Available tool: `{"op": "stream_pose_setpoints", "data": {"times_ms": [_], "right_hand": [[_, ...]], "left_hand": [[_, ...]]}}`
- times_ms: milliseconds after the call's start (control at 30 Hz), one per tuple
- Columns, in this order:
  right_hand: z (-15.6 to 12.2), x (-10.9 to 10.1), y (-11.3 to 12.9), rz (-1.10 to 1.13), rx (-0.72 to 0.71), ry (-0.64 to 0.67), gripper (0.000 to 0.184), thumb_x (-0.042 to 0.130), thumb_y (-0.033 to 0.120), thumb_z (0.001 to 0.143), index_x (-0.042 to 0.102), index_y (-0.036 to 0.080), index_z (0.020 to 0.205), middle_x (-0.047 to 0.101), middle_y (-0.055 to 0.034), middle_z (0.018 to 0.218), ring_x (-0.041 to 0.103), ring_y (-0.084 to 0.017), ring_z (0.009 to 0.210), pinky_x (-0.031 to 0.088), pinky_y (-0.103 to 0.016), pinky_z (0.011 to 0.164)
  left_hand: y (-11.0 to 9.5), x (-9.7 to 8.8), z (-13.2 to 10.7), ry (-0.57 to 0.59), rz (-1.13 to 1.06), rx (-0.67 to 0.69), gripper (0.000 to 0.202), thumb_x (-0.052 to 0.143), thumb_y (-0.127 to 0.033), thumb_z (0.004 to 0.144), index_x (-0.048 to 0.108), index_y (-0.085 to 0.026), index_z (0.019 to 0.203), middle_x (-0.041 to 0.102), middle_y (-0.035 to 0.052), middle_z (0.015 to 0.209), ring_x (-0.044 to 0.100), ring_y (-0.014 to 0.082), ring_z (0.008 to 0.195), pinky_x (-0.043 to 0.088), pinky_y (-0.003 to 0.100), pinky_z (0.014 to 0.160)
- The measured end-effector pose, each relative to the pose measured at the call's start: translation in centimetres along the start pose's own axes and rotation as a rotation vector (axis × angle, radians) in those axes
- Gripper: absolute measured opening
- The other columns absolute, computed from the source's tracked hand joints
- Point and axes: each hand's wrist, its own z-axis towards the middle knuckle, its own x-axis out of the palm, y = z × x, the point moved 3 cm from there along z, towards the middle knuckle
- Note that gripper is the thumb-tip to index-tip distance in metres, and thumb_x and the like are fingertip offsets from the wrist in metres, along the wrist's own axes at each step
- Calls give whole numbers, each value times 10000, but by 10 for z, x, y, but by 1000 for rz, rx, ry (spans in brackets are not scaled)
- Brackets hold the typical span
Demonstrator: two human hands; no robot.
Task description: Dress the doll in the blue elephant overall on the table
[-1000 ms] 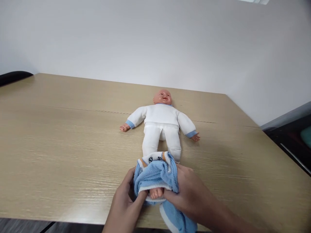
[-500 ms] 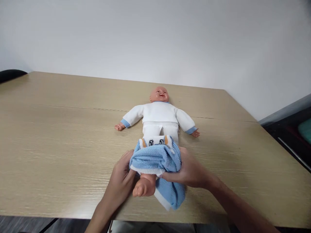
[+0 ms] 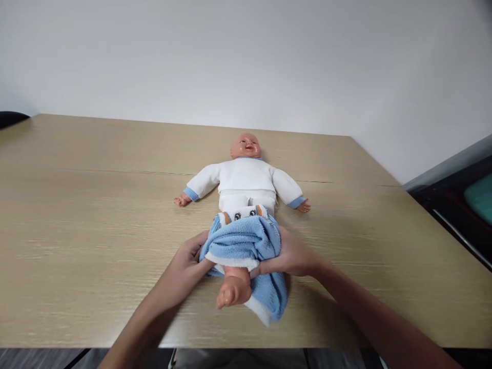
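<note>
A baby doll (image 3: 247, 174) in a white top with blue cuffs lies on its back, head away from me and arms spread. Bunched around its legs are blue terry pants (image 3: 246, 238) with white trim and an embroidered animal face. One bare doll foot (image 3: 233, 292) sticks out of a leg opening; the other foot is hidden, and the second pant leg hangs loose at the right. My left hand (image 3: 192, 261) is closed on the pants' left side, thumb at the white hem. My right hand (image 3: 294, 253) grips their right side, thumb beside the doll's ankle.
The doll rests on a light wooden table (image 3: 96, 230) with a seam across it. A pale wall (image 3: 230, 61) stands behind. A dark object with a green patch (image 3: 478, 200) is beyond the right edge, and a black rounded shape (image 3: 13, 119) is at far left.
Both hands have drawn the pants slightly further up the leg, so more of the doll's foot and ankle shows. The whole view has shifted a little.
</note>
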Motion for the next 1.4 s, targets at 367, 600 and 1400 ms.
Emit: {"op": "stream_pose_setpoints", "data": {"times_ms": [367, 600, 1400], "right_hand": [[-15, -21, -8, 116, -73, -144, 579, 937, 359, 882, 696, 278, 1402, 735, 1, 1167, 675, -191, 1034, 552, -283, 925], [-13, -25, -11, 244, -21, -272, 371, 949, 396, 868, 731, 235, 1122, 613, 41, 905, 551, -118, 796, 480, -196, 726], [-17, -29, -11, 321, -22, -345, 381, 989, 357, 803, 714, 244, 1042, 634, 43, 882, 543, -117, 759, 460, -194, 682]], "left_hand": [[-5, -22, -8, 105, -28, -38, 647, 717, -469, 1069, 421, -393, 1640, 468, 21, 1710, 433, 299, 1582, 454, 336, 1210], [-6, -31, -8, 199, -68, 21, 642, 852, -431, 966, 519, -378, 1512, 520, 30, 1598, 454, 286, 1522, 413, 373, 1248], [-103, -1, 81, 484, 576, 243, 540, 732, -646, 989, 702, -199, 1291, 715, 52, 1059, 646, 237, 948, 453, 332, 777]]}}
